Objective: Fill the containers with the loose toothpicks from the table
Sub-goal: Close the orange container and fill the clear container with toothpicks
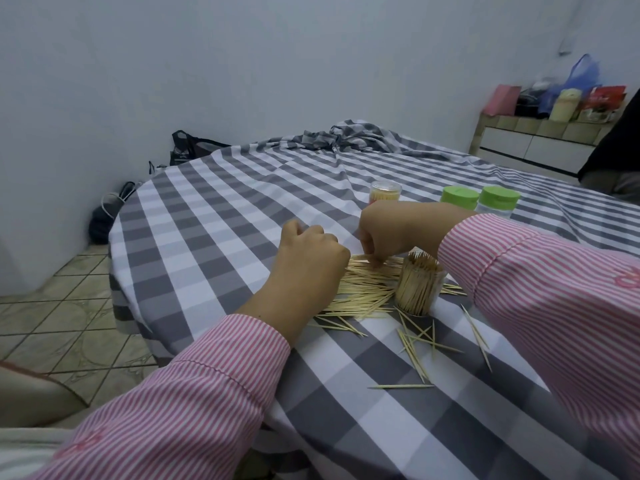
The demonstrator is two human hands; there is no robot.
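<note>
A heap of loose toothpicks (pixel 367 292) lies on the checked tablecloth (pixel 214 244), with more scattered toothpicks (pixel 419 344) nearer me. An open clear container (pixel 417 287) stands upright in the heap, packed with toothpicks. My right hand (pixel 391 230) reaches down at the heap's far edge, its fingertips pinching toothpicks. My left hand (pixel 311 261) sits at the heap's left side with curled fingers; what it holds is hidden. Behind my right hand stand a closed clear container of toothpicks (pixel 385 190) and two green-lidded containers (pixel 459 195) (pixel 498 200).
The round table's edge curves along the left above a tiled floor (pixel 69 306). Bunched cloth (pixel 349 133) lies at the table's far side. A low cabinet (pixel 533 140) with bags stands at the back right. Dark bags (pixel 194 147) sit by the wall.
</note>
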